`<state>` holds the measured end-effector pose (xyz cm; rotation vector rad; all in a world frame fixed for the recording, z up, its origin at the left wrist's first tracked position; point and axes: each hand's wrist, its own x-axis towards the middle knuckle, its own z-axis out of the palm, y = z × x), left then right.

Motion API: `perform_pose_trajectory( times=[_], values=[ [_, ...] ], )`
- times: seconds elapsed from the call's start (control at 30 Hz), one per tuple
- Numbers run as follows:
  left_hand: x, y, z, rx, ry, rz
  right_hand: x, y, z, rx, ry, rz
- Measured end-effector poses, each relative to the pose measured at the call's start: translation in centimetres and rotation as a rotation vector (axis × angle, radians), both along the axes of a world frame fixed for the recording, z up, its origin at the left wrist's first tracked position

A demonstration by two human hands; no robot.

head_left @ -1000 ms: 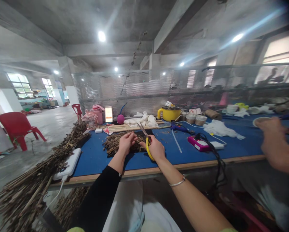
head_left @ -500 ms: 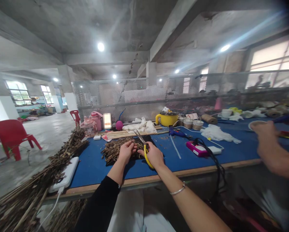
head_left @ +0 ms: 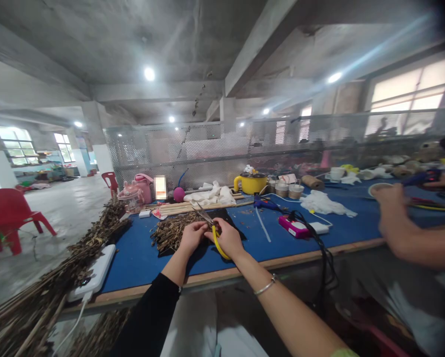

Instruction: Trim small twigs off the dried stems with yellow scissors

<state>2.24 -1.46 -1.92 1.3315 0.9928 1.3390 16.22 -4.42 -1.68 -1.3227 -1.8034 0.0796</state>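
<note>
Evidently the cutting is partway along: the heap of short dried stems [head_left: 172, 229], on a black cloth [head_left: 225, 214] on the blue bench [head_left: 133, 263], looks like pieces already trimmed and gathered, while a bundle of long dried stems [head_left: 73, 263], left of the heap and hanging over the edge, appears uncut, so much material seems left. At the heap's right side, the right hand [head_left: 229, 240] is wrapped round the yellow-handled scissors [head_left: 215, 238], whose blades slant up and leftward over the heap, apparently a little parted. Close against them, the left hand [head_left: 192, 235] has its fingertips narrowed to a pinch; whether a stem sits between them I cannot tell. As for writing, none can be read. Behind the heap, a small upright panel [head_left: 160, 187] beside a pink flask [head_left: 143, 191] is blurred out; to the heap's right, a magenta box [head_left: 292, 227] bears a pale label too small to make out; and the yellow pot [head_left: 254, 184], behind and right of the heap, shows no legible brand.
</note>
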Motion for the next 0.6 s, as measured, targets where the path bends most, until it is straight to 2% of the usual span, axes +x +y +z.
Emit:
perform_pose_trajectory(
  times=[0.1, 0.37, 0.6],
  values=[
    [0.1, -0.2, 0.0, 0.035, 0.051, -0.014, -0.2, 0.7, 0.2, 0.051, 0.064, 0.092],
    [0.2, -0.4, 0.0, 0.126, 0.123, -0.063, -1.2, 3.8, 1.5, -0.031, 0.329, 0.199],
    [0.2, -0.5, 0.0, 0.186, 0.235, 0.076, -1.8, 4.1, 0.1, 0.008, 0.467, 0.224]
  ],
)
